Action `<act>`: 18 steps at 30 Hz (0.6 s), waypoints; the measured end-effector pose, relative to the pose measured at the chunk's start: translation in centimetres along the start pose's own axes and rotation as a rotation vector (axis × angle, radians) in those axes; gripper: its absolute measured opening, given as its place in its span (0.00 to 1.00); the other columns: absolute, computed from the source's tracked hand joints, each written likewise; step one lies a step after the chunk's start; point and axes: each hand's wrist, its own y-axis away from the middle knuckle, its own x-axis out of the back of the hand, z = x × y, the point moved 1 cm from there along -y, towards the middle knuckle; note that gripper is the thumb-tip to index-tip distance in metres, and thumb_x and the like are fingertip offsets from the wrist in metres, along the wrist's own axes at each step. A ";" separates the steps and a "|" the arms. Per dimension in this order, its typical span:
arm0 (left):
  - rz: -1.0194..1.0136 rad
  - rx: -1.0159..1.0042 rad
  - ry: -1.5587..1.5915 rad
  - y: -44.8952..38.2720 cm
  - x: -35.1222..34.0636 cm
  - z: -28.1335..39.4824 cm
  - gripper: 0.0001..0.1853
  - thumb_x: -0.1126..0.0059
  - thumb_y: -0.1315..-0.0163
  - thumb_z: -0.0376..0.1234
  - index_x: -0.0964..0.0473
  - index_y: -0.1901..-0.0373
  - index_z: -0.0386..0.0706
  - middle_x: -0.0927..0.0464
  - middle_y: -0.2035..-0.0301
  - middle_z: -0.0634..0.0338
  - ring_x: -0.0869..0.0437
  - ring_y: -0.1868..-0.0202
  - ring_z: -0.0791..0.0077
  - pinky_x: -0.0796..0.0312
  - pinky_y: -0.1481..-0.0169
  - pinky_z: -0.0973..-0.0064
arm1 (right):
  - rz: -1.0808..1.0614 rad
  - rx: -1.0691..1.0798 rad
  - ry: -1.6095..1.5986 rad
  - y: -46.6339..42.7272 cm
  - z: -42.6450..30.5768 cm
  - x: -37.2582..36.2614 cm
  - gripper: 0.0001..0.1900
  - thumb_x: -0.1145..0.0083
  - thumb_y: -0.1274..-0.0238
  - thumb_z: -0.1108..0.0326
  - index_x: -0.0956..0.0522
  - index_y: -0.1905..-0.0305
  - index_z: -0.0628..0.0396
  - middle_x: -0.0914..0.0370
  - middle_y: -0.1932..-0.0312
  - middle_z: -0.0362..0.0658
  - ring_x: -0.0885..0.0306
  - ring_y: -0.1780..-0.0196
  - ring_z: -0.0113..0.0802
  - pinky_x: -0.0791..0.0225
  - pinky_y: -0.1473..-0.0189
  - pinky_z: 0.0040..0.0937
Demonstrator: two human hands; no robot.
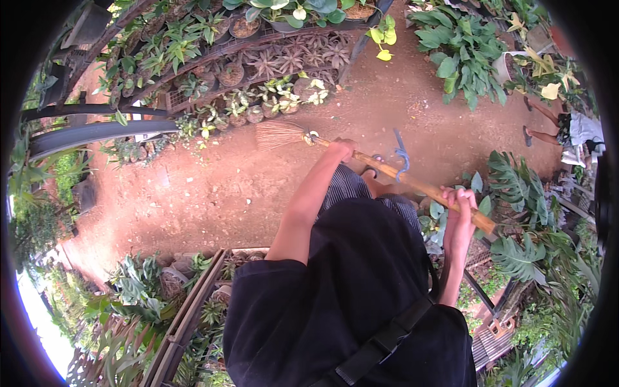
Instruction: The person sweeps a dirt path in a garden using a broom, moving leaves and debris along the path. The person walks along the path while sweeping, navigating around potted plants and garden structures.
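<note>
A stick broom with a long wooden handle [420, 186] slants across in front of my body. Its brown bristle head [279, 136] is at the left, low over the bare soil, and I cannot tell whether it touches. Around the handle near the bristles, my left hand [342, 149] is closed. Farther back, close to the butt end, my right hand [462, 197] grips the same handle. A blue strip of cord or cloth [401, 156] is tied about mid-handle, with one end sticking out. Part of my sandalled foot [371, 170] shows beyond the handle.
Reddish packed soil [203, 203] with small stones and leaf bits forms the path. Potted plants on a metal rack [208, 63] line the far side. Large-leaved plants [520, 188] crowd my right, and a wooden rail [186, 319] is behind left. Another person [563, 128] stands at the right.
</note>
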 end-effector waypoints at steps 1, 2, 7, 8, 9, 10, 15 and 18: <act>-0.054 -0.010 -0.016 -0.6 0.4 1.8 0.19 0.41 0.56 0.27 0.23 0.58 0.46 0.19 0.62 0.52 0.17 0.58 0.55 0.25 0.58 0.61 | 0.029 0.035 0.011 0.0 -1.1 0.3 0.09 0.52 0.33 0.67 0.35 0.71 0.53 0.37 0.75 0.38 0.32 0.62 0.32 0.40 0.37 0.46; -0.109 -0.013 -0.034 -1.0 0.7 3.3 0.20 0.41 0.56 0.27 0.23 0.56 0.47 0.19 0.62 0.53 0.17 0.58 0.55 0.25 0.58 0.61 | 0.120 0.051 0.058 0.2 -2.2 0.7 0.11 0.51 0.33 0.66 0.35 0.72 0.52 0.36 0.75 0.38 0.31 0.63 0.31 0.39 0.38 0.46; -0.070 -0.226 0.105 0.4 0.8 8.1 0.27 0.43 0.56 0.27 0.28 0.47 0.46 0.19 0.61 0.52 0.17 0.57 0.56 0.25 0.59 0.62 | 0.256 0.172 0.182 2.0 -5.9 3.8 0.13 0.52 0.33 0.64 0.36 0.76 0.49 0.40 0.80 0.36 0.35 0.70 0.30 0.34 0.45 0.41; -0.051 -0.246 0.119 0.7 0.4 8.9 0.29 0.42 0.56 0.28 0.29 0.46 0.45 0.19 0.61 0.51 0.17 0.57 0.56 0.25 0.59 0.63 | 0.222 0.203 0.159 2.2 -6.6 4.8 0.14 0.52 0.34 0.63 0.37 0.76 0.49 0.42 0.81 0.36 0.37 0.72 0.30 0.34 0.47 0.39; -0.018 -0.259 0.133 1.1 0.0 9.4 0.30 0.42 0.55 0.28 0.30 0.44 0.45 0.19 0.60 0.50 0.17 0.57 0.57 0.25 0.60 0.63 | 0.184 0.237 0.154 2.4 -7.2 5.9 0.15 0.53 0.34 0.63 0.37 0.77 0.48 0.44 0.83 0.36 0.40 0.73 0.29 0.34 0.49 0.38; 0.063 -0.262 0.119 1.5 -0.4 9.9 0.23 0.38 0.55 0.32 0.24 0.53 0.40 0.18 0.66 0.50 0.15 0.61 0.58 0.26 0.64 0.65 | 0.183 0.289 0.134 2.6 -7.8 7.0 0.16 0.54 0.34 0.62 0.39 0.79 0.48 0.46 0.84 0.35 0.43 0.75 0.27 0.35 0.50 0.35; 0.053 -0.480 0.347 4.6 -3.0 7.9 0.13 0.34 0.54 0.42 0.21 0.73 0.43 0.20 0.76 0.53 0.19 0.73 0.59 0.27 0.67 0.63 | 0.725 0.175 -0.137 2.0 -6.3 8.5 0.12 0.51 0.35 0.63 0.28 0.62 0.64 0.33 0.78 0.37 0.31 0.69 0.29 0.30 0.46 0.36; 0.083 -0.054 0.274 6.6 -3.3 1.6 0.14 0.36 0.54 0.38 0.20 0.64 0.47 0.19 0.68 0.58 0.19 0.62 0.61 0.25 0.60 0.61 | 0.215 0.058 -0.174 -0.7 -2.1 5.6 0.11 0.55 0.32 0.62 0.26 0.65 0.56 0.39 0.76 0.36 0.36 0.70 0.27 0.38 0.36 0.45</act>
